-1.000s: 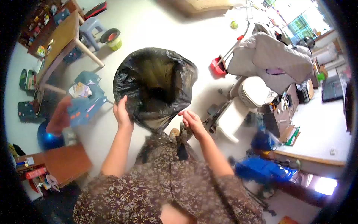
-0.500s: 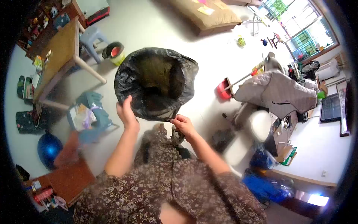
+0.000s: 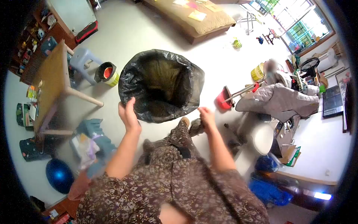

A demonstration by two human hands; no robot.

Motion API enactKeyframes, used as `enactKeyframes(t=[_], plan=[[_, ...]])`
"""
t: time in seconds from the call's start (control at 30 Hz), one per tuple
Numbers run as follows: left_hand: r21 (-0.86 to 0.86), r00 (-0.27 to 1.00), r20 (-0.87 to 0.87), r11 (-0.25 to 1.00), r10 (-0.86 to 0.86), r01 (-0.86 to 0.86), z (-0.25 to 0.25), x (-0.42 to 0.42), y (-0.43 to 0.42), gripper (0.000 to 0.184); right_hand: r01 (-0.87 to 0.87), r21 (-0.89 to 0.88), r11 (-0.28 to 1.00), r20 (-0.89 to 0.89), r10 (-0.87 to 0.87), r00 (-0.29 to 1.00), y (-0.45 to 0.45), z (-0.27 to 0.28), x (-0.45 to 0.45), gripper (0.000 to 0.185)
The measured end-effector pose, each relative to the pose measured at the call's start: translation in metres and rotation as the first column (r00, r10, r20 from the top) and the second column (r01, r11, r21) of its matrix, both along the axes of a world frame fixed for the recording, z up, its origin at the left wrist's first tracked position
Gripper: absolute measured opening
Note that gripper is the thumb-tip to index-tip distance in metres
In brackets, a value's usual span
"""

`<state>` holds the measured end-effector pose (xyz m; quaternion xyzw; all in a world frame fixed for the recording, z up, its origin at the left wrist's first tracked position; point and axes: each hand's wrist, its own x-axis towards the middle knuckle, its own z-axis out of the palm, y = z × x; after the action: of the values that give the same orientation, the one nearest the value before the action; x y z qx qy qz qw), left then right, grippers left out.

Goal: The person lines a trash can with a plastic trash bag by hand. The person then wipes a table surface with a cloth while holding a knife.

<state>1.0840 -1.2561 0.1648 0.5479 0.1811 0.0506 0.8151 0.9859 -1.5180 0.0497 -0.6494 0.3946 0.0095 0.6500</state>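
A trash bin lined with a black trash bag (image 3: 182,104) is held up in front of me, its mouth facing up toward me. The bag is folded out over the rim and covers the outside, so the bin's wall is hidden. My left hand (image 3: 129,117) grips the lower left rim, thumb on the bag and fingers beneath. At the lower right, my right hand (image 3: 207,118) is closed, its fingertips pinching the bag's outer edge. The bag's loose edge stands out a little on the right side.
A small bin (image 3: 108,74) with something red inside stands by a blue stool (image 3: 84,61) and a wooden table (image 3: 52,76). A red dustpan (image 3: 225,99) lies to the right, near a grey-covered item (image 3: 264,100). A bed (image 3: 194,20) is ahead.
My right hand has moved right along the bag's edge, from the bottom to the lower right. My left hand keeps its grip. The camera's view has shifted slightly.
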Motion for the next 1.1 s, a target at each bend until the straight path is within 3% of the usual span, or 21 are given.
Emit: enactKeyframes(t=[0.17, 0.23, 0.4, 0.47, 0.5, 0.6, 0.63, 0.7, 0.77, 0.83, 0.87, 0.9, 0.97, 1.03, 1.07, 1.1], plan=[[0.224, 0.997, 0.056, 0.974, -0.046, 0.033, -0.001, 0.050, -0.051, 0.023, 0.015, 0.100, 0.995, 0.218, -0.036, 0.975, -0.065, 0.073, 0.047, 0.024], [0.288, 0.987, 0.089, 0.952, -0.131, 0.100, 0.000, 0.066, -0.069, 0.021, -0.148, 0.117, 0.982, 0.202, 0.122, 0.972, -0.084, 0.087, 0.066, 0.028], [0.105, 0.965, 0.083, 0.966, -0.247, 0.238, -0.002, 0.113, -0.121, 0.020, -0.224, 0.249, 0.942, 0.208, 0.174, 0.963, -0.133, 0.056, 0.119, 0.038], [0.092, 0.958, 0.065, 0.958, -0.278, 0.272, 0.002, 0.120, -0.141, 0.022, -0.150, 0.464, 0.873, 0.169, 0.079, 0.982, -0.146, 0.040, 0.130, 0.042], [0.075, 0.948, 0.067, 0.949, -0.312, 0.307, 0.003, 0.128, -0.151, 0.025, -0.139, 0.469, 0.872, 0.159, 0.071, 0.985, -0.151, 0.037, 0.136, 0.042], [0.069, 0.918, 0.015, 0.916, -0.396, 0.394, -0.004, 0.157, -0.172, 0.030, -0.082, 0.370, 0.925, 0.108, 0.045, 0.993, -0.169, 0.019, 0.162, 0.037], [0.063, 0.909, 0.019, 0.908, -0.417, 0.415, -0.003, 0.167, -0.182, 0.030, -0.060, 0.413, 0.909, 0.097, 0.022, 0.995, -0.177, 0.008, 0.167, 0.035], [0.047, 0.908, -0.006, 0.907, -0.419, 0.419, -0.002, 0.180, -0.197, 0.034, -0.247, 0.115, 0.962, 0.075, 0.240, 0.968, -0.200, -0.060, 0.169, 0.034], [-0.028, 0.891, -0.054, 0.893, -0.451, 0.450, -0.016, 0.209, -0.210, 0.033, -0.221, -0.001, 0.975, 0.065, 0.220, 0.973, -0.206, -0.032, 0.184, 0.032], [0.000, 0.888, -0.116, 0.895, -0.444, 0.447, -0.022, 0.240, -0.223, 0.033, -0.278, -0.141, 0.950, -0.185, 0.251, 0.950, -0.224, -0.019, 0.199, 0.033], [0.040, 0.881, -0.158, 0.888, -0.446, 0.457, -0.030, 0.258, -0.226, 0.036, -0.089, -0.043, 0.995, -0.111, 0.084, 0.990, -0.226, -0.054, 0.199, 0.036], [0.027, 0.889, -0.146, 0.896, -0.434, 0.443, -0.034, 0.273, -0.229, 0.036, 0.012, 0.034, 0.999, -0.176, -0.006, 0.984, -0.232, -0.055, 0.198, 0.037], [0.024, 0.884, -0.087, 0.886, -0.460, 0.463, -0.055, 0.298, -0.223, 0.036, 0.077, -0.046, 0.996, -0.193, -0.084, 0.978, -0.237, -0.053, 0.189, 0.035], [0.089, 0.903, -0.122, 0.902, -0.412, 0.423, -0.042, 0.323, -0.231, 0.036, 0.234, -0.050, 0.971, -0.230, -0.239, 0.943, -0.246, -0.049, 0.188, 0.032], [0.088, 0.906, -0.114, 0.904, -0.408, 0.418, -0.047, 0.337, -0.230, 0.039, 0.319, -0.067, 0.946, -0.208, -0.325, 0.922, -0.255, -0.066, 0.184, 0.030], [0.087, 0.900, -0.112, 0.898, -0.422, 0.432, -0.054, 0.351, -0.229, 0.039, 0.457, 0.003, 0.890, -0.073, -0.455, 0.887, -0.254, -0.053, 0.185, 0.027]])
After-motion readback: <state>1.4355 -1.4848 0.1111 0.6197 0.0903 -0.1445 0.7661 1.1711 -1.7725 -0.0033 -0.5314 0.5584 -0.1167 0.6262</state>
